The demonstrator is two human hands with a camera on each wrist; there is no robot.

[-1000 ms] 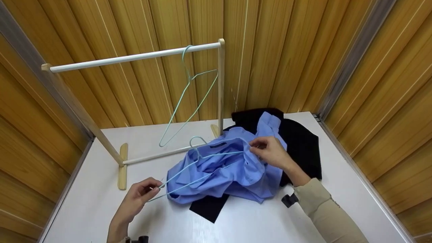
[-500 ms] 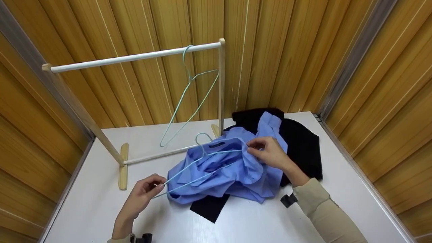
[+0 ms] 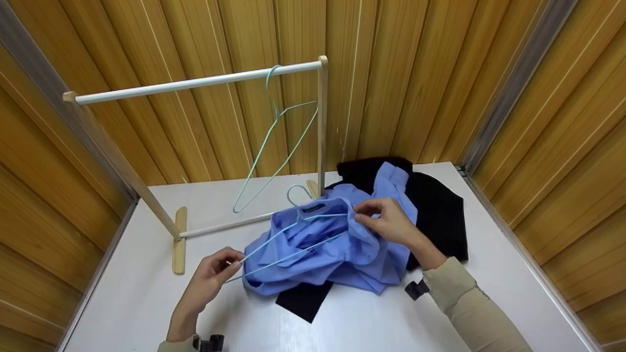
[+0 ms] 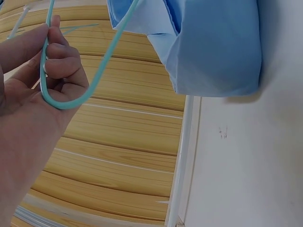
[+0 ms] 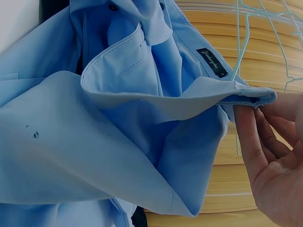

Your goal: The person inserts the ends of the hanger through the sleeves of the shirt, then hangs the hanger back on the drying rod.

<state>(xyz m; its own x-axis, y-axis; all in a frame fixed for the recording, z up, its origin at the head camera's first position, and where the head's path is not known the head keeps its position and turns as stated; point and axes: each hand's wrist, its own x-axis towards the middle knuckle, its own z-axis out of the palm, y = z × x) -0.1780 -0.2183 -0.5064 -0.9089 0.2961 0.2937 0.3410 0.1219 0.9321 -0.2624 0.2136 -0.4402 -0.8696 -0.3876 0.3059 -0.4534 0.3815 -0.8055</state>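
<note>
A light blue shirt lies crumpled on the white table, its neck opening facing up with a dark label inside. A mint-green wire hanger has its right arm inside that opening, its tip hidden by cloth. My left hand pinches the hanger near its left end; in the left wrist view the hanger's rounded corner loops by the fingers. My right hand pinches the shirt's edge at the right of the neck opening. The hanger's hook stands up beyond the label.
Behind the shirt is a garment rack with a white rail and wooden posts. A second mint-green hanger hangs from the rail near its right end. Black cloth lies under and right of the shirt. Wood-patterned walls surround the table.
My left hand has moved right and slightly up, sliding the hanger further into the shirt. My right hand has shifted slightly left with the shirt's edge.
</note>
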